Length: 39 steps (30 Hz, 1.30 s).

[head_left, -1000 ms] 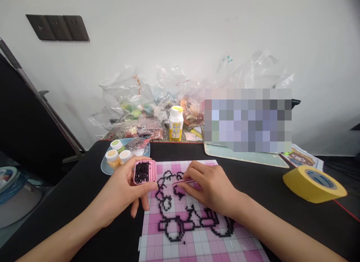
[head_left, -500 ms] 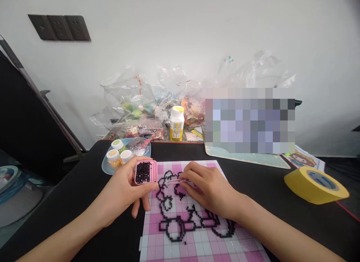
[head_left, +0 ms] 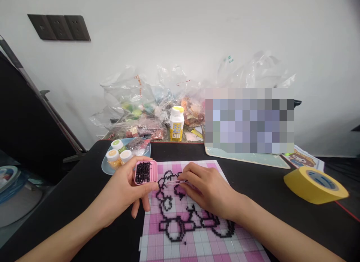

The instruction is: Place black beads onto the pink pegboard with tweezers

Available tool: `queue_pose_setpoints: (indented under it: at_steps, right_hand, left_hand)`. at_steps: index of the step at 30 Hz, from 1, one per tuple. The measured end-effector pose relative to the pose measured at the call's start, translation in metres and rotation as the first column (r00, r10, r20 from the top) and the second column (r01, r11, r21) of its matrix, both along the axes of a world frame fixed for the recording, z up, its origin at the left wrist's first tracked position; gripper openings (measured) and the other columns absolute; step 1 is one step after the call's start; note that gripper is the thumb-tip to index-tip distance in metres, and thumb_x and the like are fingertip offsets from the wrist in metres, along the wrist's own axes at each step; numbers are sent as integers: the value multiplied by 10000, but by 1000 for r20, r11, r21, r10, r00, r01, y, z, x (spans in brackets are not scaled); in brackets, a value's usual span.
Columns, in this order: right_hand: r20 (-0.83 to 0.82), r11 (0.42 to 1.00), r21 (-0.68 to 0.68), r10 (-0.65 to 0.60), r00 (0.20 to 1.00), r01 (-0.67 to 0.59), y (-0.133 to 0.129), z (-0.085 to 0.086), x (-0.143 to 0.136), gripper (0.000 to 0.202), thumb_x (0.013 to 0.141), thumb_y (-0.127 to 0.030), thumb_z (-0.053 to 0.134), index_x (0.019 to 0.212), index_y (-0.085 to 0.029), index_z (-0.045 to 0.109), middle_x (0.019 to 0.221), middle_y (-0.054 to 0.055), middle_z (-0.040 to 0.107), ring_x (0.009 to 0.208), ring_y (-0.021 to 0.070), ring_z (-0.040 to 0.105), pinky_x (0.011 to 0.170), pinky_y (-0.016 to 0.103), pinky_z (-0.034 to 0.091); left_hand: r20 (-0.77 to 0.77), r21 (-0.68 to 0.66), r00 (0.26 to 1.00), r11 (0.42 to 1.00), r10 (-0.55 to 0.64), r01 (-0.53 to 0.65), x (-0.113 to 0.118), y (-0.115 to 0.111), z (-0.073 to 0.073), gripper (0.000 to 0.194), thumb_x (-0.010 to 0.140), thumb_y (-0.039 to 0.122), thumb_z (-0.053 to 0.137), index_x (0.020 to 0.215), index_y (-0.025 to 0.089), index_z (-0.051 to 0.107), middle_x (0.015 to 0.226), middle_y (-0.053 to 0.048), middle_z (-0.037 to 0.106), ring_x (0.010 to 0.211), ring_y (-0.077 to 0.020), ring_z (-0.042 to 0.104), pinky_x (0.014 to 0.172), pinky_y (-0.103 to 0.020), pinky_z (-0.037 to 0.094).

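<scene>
Black table [head_left: 81, 175], pegboard [head_left: 171, 250] partly hidden beneath right hand [head_left: 209, 183], tweezer tips [head_left: 170, 183] indistinct

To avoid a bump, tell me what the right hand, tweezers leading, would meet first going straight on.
Likely the thumb of the left hand, at the pink tray; depth is unclear, so the tweezers might pass underneath.

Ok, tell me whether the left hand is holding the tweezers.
No: the right hand holds the tweezers over the checkered pegboard, while the left hand holds the pink tray of black beads.
</scene>
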State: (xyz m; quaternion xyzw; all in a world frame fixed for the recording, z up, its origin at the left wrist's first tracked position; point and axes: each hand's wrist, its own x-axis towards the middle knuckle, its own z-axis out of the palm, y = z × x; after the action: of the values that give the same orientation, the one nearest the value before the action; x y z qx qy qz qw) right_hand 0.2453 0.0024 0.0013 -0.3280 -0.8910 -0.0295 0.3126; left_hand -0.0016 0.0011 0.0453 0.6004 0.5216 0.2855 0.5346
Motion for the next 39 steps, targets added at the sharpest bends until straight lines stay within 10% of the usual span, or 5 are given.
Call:
queue_pose_setpoints:
  at_steps: [39]
  right_hand:
    - [-30, 989, 115, -85, 996, 88, 0, 2, 2, 302, 1024, -359, 496, 825, -176, 631, 749, 7, 637, 573, 112, 580, 475, 254, 326]
  left_hand:
    - [85, -24, 995, 998, -52, 54, 4, -1, -2, 622, 756, 344, 793, 1236, 189, 430, 447, 52, 655, 343, -139, 589, 276, -126, 407]
